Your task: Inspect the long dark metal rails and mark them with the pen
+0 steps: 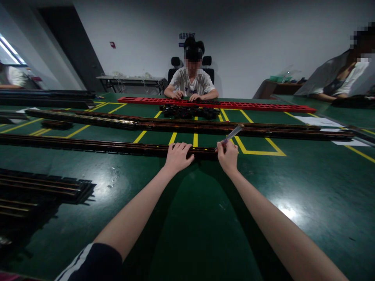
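A long, narrow black rail [125,146] lies across the green table in front of me, its right end between and under my hands. My left hand [176,158] lies over the rail, fingers bent across its top and thumb pointing right along the near side. Close to the rail's right end, my right hand [228,158] is closed around a slim pen-like tool with a clear handle [234,132]. Its handle tilts up to the right, and its lower tip is hidden by my fingers, close to the rail.
Beyond it lies another long dark rail [187,125], then a pile of black parts [190,112] and a red slotted frame [263,105]. Dark rails [41,185] are stacked at left. A person [191,82] sits opposite; another person [336,78] is at right. White papers [316,121] lie at right.
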### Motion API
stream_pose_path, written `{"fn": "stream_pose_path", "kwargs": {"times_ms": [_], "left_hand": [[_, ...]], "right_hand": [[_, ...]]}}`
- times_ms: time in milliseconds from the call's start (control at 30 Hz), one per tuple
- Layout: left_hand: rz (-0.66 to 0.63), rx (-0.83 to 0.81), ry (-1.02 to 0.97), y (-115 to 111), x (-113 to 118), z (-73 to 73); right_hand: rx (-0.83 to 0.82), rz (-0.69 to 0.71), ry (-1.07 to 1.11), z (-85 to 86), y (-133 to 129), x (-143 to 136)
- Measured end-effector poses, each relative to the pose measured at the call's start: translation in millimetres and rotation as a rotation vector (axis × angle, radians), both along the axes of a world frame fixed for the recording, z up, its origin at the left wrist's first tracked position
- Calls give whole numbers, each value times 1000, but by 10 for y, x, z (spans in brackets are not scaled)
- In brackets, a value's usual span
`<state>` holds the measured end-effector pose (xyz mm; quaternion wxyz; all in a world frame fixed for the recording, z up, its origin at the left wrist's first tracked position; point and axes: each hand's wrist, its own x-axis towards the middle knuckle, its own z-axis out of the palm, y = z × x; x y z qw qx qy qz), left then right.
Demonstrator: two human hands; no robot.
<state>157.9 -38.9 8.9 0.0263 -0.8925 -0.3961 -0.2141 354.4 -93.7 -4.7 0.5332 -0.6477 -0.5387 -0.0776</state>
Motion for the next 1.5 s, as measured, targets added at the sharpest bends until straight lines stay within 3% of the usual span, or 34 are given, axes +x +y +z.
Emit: {"fn": "stream_pose_path", "kwargs": {"times_ms": [1500], "left_hand": [[8,28,6,-9,11,-11]], "right_hand": [[0,-12,-11,-6,9,10]]}}
